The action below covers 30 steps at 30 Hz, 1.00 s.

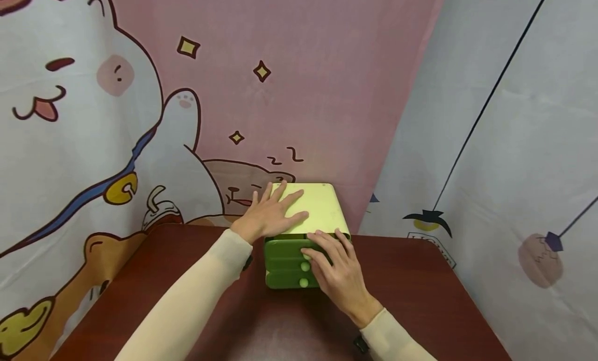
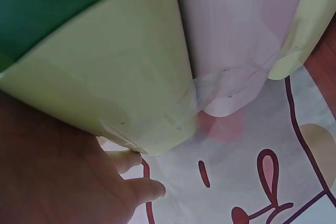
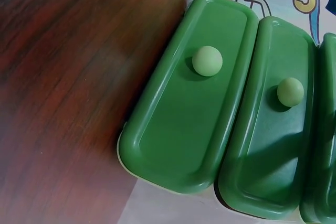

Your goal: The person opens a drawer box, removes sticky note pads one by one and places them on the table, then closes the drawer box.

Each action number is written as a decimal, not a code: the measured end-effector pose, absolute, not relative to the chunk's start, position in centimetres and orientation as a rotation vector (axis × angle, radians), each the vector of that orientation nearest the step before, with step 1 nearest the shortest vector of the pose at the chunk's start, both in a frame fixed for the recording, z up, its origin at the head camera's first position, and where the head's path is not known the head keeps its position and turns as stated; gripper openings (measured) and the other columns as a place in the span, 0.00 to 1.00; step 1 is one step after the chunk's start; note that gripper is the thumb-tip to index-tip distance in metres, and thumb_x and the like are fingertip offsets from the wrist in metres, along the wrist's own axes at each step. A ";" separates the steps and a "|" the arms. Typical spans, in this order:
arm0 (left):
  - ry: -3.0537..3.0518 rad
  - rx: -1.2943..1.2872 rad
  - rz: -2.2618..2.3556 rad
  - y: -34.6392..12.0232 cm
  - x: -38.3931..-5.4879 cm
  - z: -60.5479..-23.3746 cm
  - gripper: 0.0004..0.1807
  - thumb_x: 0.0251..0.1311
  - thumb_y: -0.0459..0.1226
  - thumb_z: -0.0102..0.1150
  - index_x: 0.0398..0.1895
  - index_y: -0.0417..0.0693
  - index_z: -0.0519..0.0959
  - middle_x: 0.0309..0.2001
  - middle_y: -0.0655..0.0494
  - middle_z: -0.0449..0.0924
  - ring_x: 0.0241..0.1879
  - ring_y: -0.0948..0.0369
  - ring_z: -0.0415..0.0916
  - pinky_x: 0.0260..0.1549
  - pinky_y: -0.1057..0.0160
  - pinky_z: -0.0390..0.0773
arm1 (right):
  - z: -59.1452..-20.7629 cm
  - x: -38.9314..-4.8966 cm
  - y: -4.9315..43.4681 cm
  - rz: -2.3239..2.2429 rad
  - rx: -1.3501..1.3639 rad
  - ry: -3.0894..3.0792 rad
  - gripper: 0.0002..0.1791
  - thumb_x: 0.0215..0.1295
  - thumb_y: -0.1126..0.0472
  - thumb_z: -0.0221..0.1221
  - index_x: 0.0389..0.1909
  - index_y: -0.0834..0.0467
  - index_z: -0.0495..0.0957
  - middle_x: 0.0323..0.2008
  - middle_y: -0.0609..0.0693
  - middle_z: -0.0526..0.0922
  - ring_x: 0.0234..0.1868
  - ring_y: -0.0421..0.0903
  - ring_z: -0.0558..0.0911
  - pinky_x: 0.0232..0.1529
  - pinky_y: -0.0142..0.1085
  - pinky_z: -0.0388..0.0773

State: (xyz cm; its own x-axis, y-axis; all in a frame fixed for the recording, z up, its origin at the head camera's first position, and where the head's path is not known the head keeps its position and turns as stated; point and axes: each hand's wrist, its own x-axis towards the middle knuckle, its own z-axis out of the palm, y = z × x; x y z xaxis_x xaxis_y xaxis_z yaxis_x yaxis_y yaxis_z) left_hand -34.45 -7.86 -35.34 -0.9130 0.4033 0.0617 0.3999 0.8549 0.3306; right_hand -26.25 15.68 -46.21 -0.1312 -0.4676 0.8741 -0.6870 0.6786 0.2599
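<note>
A small drawer chest (image 1: 314,208) stands on the table, with a pale yellow top and green drawer fronts with round light-green knobs. My left hand (image 1: 271,216) rests on its top with fingers spread; in the left wrist view the fingers (image 2: 147,190) lie along its yellow side. A narrow dark gap runs above the top drawer (image 1: 282,249). My right hand (image 1: 343,275) grips that drawer, fingertips over its upper edge and thumb at the front by the knob. Below, the lower drawer (image 3: 189,114) and middle drawer (image 3: 273,129) show; the right hand is hidden in that view.
The dark red-brown table (image 1: 411,288) surrounds the chest. Behind it hangs a pink and white cloth (image 1: 336,91) printed with cartoon animals, close to the table's back edge. The chest's side has a pink middle section (image 2: 236,35) between yellow ones.
</note>
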 end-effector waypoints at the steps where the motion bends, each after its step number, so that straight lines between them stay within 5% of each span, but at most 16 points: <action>1: 3.021 0.654 0.530 -7.8 -34.4 -35.4 0.46 0.84 0.77 0.37 0.98 0.77 0.51 1.00 0.49 0.33 0.98 0.36 0.27 0.92 0.21 0.32 | -46.2 -26.2 15.7 0.247 0.923 -1.777 0.16 0.94 0.60 0.54 0.61 0.55 0.91 0.73 0.58 0.88 0.73 0.60 0.87 0.82 0.62 0.75; 30: 3.018 0.656 0.560 -7.8 -34.5 -35.4 0.46 0.83 0.77 0.37 0.98 0.77 0.52 1.00 0.49 0.33 0.98 0.37 0.27 0.92 0.21 0.30 | -46.0 -24.6 16.1 0.260 0.986 -1.705 0.13 0.90 0.59 0.60 0.57 0.56 0.93 0.69 0.59 0.91 0.68 0.59 0.89 0.88 0.59 0.71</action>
State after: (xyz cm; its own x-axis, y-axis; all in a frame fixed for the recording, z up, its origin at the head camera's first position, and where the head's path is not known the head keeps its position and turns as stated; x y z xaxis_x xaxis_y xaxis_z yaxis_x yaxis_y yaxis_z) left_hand -34.46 -7.77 -35.45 -0.9127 0.4022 0.0720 0.4013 0.8490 0.3437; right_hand -24.57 16.14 -45.97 -0.0579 -0.4779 0.8765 -0.7178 0.6302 0.2962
